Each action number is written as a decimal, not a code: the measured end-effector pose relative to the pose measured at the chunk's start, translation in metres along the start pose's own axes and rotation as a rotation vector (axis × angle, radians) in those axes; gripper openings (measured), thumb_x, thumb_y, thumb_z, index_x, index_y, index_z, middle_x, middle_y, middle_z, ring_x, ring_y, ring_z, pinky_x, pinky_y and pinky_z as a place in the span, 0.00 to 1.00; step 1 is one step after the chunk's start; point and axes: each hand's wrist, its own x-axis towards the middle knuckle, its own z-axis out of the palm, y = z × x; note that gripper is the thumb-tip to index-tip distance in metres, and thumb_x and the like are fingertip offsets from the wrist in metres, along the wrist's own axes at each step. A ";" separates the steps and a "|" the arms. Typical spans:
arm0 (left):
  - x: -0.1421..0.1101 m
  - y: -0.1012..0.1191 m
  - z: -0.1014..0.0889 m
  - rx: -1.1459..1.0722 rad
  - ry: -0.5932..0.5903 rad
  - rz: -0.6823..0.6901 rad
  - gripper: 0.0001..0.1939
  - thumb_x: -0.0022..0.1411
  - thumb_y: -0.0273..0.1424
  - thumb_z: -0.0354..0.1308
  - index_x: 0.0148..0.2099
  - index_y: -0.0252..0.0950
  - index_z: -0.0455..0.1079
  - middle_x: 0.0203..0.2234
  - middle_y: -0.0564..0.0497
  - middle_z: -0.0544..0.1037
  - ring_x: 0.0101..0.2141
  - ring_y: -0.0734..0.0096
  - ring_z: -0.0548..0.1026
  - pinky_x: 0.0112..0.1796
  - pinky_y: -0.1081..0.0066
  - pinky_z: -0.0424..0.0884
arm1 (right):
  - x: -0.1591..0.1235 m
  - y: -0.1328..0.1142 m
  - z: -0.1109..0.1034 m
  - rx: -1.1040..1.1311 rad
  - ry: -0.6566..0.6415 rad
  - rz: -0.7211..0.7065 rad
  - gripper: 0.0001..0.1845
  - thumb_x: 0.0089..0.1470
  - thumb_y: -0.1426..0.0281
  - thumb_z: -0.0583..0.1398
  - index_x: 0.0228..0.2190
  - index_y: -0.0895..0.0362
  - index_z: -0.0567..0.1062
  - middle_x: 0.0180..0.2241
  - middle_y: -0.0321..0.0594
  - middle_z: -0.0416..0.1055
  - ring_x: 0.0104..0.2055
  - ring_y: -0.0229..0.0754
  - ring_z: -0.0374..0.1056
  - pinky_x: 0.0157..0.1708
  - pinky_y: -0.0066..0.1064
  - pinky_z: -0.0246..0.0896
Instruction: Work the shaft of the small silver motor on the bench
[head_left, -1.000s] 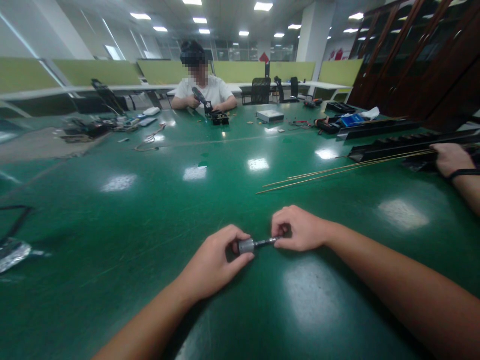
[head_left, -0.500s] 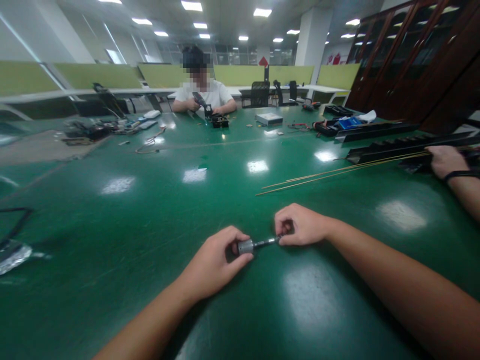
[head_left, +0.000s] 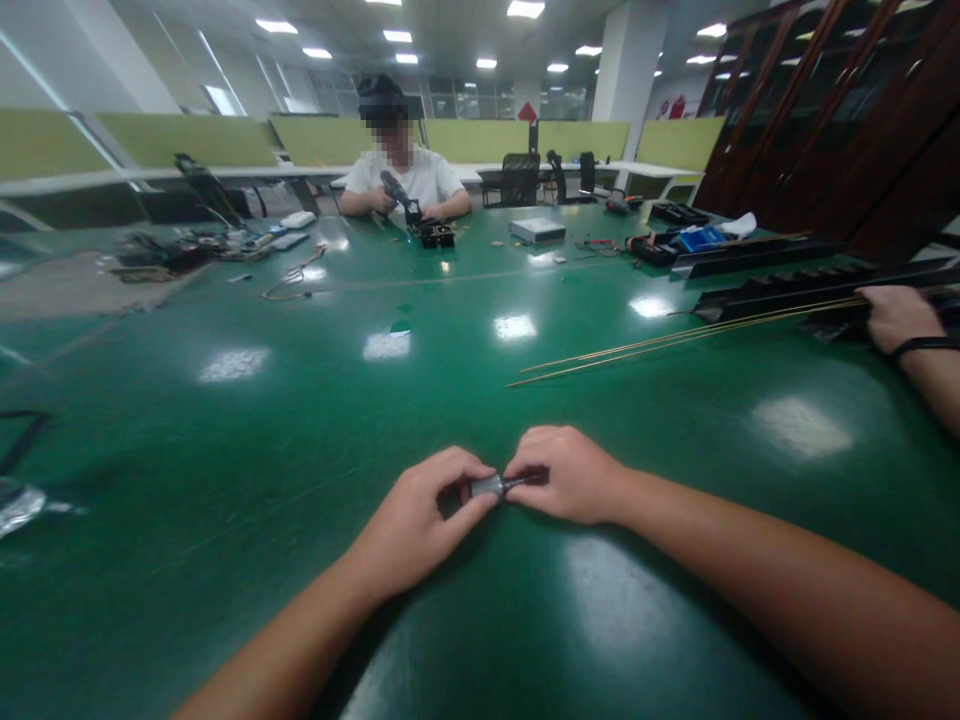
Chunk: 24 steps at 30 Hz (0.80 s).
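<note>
Two bare forearms reach in from the lower edge over a green table (head_left: 315, 400), and the hands meet just above its near part. The left hand (head_left: 424, 515) pinches a small grey cylinder (head_left: 486, 486) between thumb and fingers, its other fingers curled behind. The cylinder lies on its side, its right end facing the other hand. A thin dark rod (head_left: 531, 480) sticks out of that end. The right hand (head_left: 566, 475) pinches the rod close beside the cylinder, thumb below and forefinger above, the fingertips of both hands nearly touching. At the left edge sits something silvery and crumpled (head_left: 19, 508), partly cut off.

Beyond the hands, a few long, thin yellowish sticks (head_left: 622, 355) slant up to the right, to another person's hand (head_left: 904, 318) wearing a black wristband (head_left: 930, 345); how firmly it grips them I cannot tell. Long black rails (head_left: 780, 290) lie by that hand.

Farther off, a loose cable (head_left: 283, 291) lies left of centre, near a heap of parts (head_left: 176, 258). A flat pale box (head_left: 538, 231) rests right of centre. Across the table, a person in a white shirt (head_left: 439, 175) holds a dark tool (head_left: 396, 190) over a black device (head_left: 436, 234). Behind stand office chairs (head_left: 520, 180) and yellow-green panels (head_left: 480, 142).
</note>
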 end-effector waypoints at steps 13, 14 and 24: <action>0.001 0.000 0.003 0.043 -0.004 -0.052 0.08 0.63 0.34 0.60 0.42 0.37 0.73 0.33 0.51 0.76 0.33 0.67 0.73 0.35 0.69 0.68 | -0.003 0.001 -0.004 0.093 -0.007 0.062 0.06 0.47 0.75 0.67 0.32 0.59 0.80 0.28 0.36 0.75 0.30 0.35 0.69 0.31 0.25 0.60; 0.001 0.000 0.003 0.040 0.002 -0.046 0.07 0.63 0.34 0.60 0.41 0.37 0.73 0.33 0.51 0.76 0.33 0.67 0.73 0.36 0.69 0.68 | -0.003 0.001 -0.004 0.096 -0.009 0.055 0.06 0.48 0.74 0.67 0.32 0.59 0.80 0.28 0.37 0.75 0.30 0.36 0.69 0.32 0.25 0.61; -0.001 -0.003 0.004 0.054 0.028 -0.031 0.06 0.61 0.32 0.61 0.40 0.37 0.71 0.33 0.51 0.74 0.33 0.67 0.72 0.35 0.69 0.67 | -0.002 0.000 -0.003 0.095 -0.012 0.011 0.06 0.53 0.72 0.66 0.35 0.58 0.80 0.32 0.39 0.77 0.34 0.38 0.70 0.36 0.27 0.61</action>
